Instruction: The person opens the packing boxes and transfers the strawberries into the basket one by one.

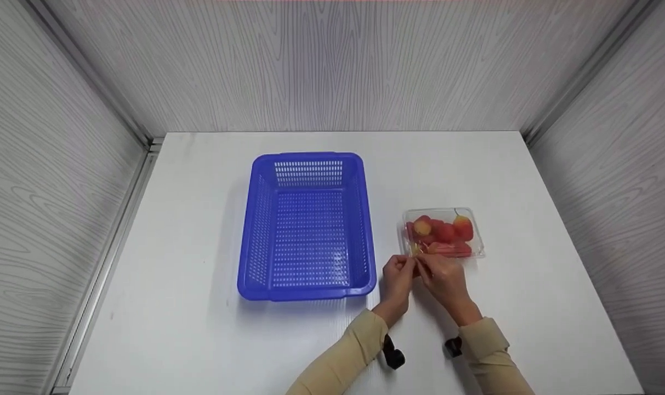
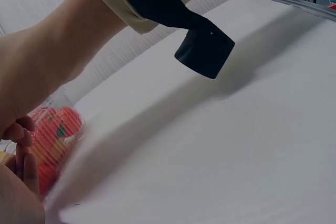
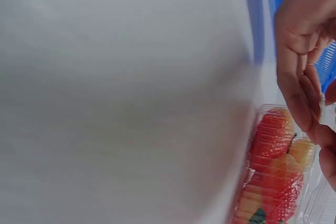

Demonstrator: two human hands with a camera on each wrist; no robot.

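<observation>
A clear plastic box [image 1: 479, 241] with red and yellow fruit-like pieces [image 1: 445, 232] inside lies on the white table. My left hand [image 1: 396, 282] and right hand [image 1: 446, 280] meet at the box's near left corner, fingertips close together. Both pinch at the corner edge, thumbs and fingers bent. The right wrist view shows the left hand [image 3: 299, 66] with curled fingers beside the box [image 3: 262, 109]. In the left wrist view the right hand's fingers [image 2: 21, 129] partly cover the box. Exactly which part of the rim each hand pinches is hidden by the fingers.
A blue perforated plastic basket [image 1: 371, 258] with nothing in it stands left of the box. White wood-grain panels [image 1: 332, 66] enclose the table [image 1: 173, 340] at the back and sides. Black camera mounts [image 1: 393, 354] hang from both wrists.
</observation>
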